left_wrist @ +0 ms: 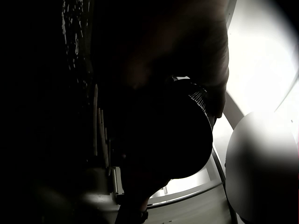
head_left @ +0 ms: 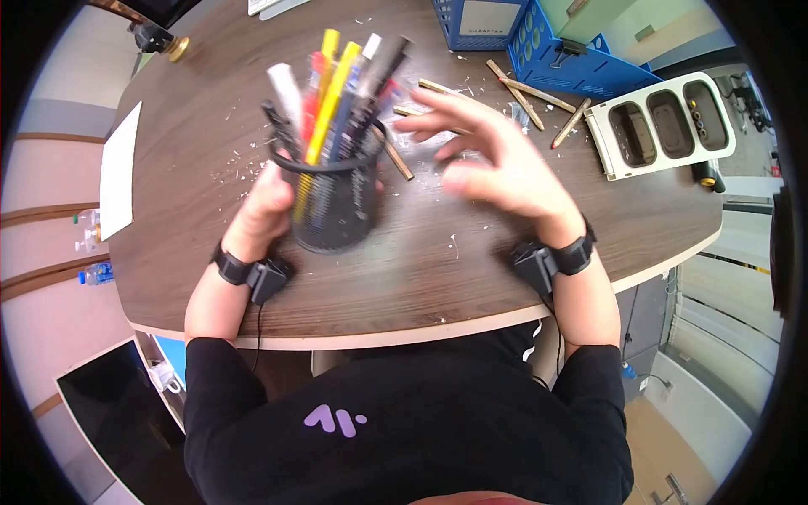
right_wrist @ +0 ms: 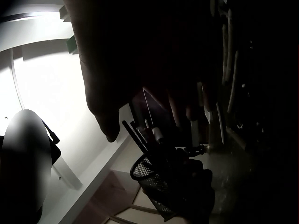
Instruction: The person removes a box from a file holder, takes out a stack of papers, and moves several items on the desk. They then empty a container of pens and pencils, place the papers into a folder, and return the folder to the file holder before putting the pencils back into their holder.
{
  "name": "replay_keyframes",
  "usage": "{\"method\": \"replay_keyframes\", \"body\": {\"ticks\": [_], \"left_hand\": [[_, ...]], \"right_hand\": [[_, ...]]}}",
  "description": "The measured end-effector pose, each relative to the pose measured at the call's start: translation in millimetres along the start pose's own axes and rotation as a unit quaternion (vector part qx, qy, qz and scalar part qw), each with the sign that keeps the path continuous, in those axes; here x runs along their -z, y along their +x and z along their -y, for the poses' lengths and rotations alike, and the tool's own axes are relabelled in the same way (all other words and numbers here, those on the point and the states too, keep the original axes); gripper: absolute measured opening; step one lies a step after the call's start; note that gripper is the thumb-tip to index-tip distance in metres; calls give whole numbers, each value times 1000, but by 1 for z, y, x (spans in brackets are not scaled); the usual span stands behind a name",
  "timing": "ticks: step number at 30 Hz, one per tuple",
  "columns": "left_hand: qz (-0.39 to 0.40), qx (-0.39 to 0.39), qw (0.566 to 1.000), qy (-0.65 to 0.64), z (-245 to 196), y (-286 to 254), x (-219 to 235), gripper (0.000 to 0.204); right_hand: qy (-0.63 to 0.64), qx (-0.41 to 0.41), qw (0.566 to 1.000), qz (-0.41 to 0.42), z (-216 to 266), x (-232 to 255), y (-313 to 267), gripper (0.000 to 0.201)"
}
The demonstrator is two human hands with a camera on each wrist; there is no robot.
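A black mesh pen cup [head_left: 335,206], full of markers and pens [head_left: 330,101], is held up above the table by the left hand [head_left: 268,206], whose fingers wrap its side. In the left wrist view the dark round base of the cup [left_wrist: 180,135] faces the camera, with the left hand [left_wrist: 187,51] around it. To the right of the cup, the right hand [head_left: 497,160] has its fingers spread and holds nothing. The right wrist view is dark; there the mesh cup [right_wrist: 156,186] is below the fingers of the right hand [right_wrist: 135,60].
Several wooden pencils [head_left: 526,108] lie at the back right among white scraps. Behind them stand blue holders [head_left: 560,63]. A white tray with three compartments [head_left: 604,151] is at the right, a sheet of paper [head_left: 120,172] at the left edge, a keyboard corner [head_left: 268,7] at the back.
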State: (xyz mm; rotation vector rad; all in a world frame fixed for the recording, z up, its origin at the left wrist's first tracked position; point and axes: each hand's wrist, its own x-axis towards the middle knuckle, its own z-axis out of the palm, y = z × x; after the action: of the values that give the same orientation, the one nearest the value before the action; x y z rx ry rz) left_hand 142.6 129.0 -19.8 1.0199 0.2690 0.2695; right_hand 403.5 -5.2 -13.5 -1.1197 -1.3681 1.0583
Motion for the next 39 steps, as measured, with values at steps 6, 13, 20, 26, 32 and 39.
{"method": "replay_keyframes", "body": {"ticks": [6,13,20,26,32,39], "left_hand": [[69,148,981,104,25,-12,-25,87],[38,83,994,67,36,-9,-27,93],[29,109,992,60,34,-9,-25,100],[7,35,999,27,31,-10,-22,107],[-30,-37,999,24,19,-6,-14,110],[-122,-141,949,255,-32,24,0,70]], "right_hand": [[242,50,969,-17,1,-58,1,75],[294,26,946,-132,6,-50,2,37],[158,5,987,-11,7,-46,-1,93],[188,-5,981,-52,6,-25,3,115],[147,-2,986,-80,-6,-18,5,66],[61,-46,993,-85,-12,-17,4,49]]}}
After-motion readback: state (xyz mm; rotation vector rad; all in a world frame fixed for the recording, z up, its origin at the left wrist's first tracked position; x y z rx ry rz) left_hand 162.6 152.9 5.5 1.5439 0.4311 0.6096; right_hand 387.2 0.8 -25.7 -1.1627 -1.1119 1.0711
